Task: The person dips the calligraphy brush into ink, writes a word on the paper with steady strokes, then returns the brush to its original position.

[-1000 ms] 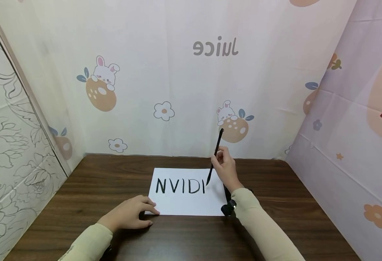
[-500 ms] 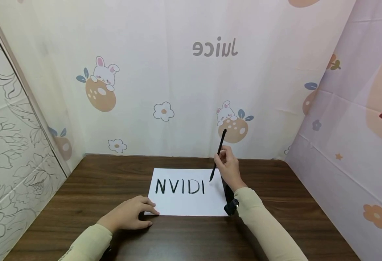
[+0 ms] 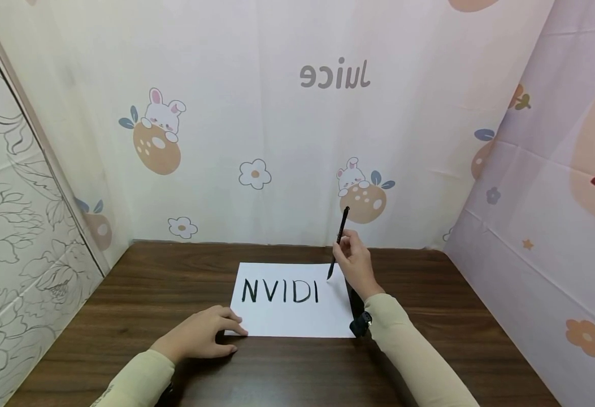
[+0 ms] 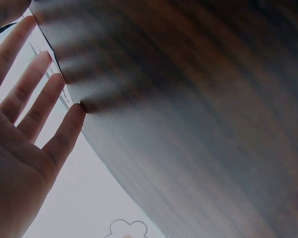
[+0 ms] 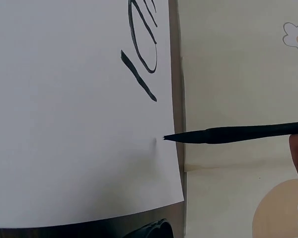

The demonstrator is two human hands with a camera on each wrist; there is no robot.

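A white sheet of paper point(image 3: 292, 322) lies on the dark wooden table, with the black brushed letters "NVIDI" point(image 3: 279, 291) across its upper half. My right hand point(image 3: 355, 263) pinches a slim black brush point(image 3: 342, 226), held steeply with its tip pointing down. In the right wrist view the brush tip point(image 5: 176, 138) hovers close over the paper near its far edge, to the right of the last stroke point(image 5: 139, 77). My left hand point(image 3: 208, 332) rests at the sheet's lower left corner, its fingers spread and fairly straight, fingertips on the paper's edge in the head view.
The brown table point(image 3: 150, 305) reaches back to a pale curtain point(image 3: 277, 124) printed with rabbits, fruit and flowers. More printed cloth hangs on the left and right sides. A black device point(image 3: 360, 324) sits on the right wrist, beside the sheet's lower right corner.
The brush has lifted from the last "I" and shifted right, then slightly up toward the far edge of the paper. My left hand and the sheet stay in place.
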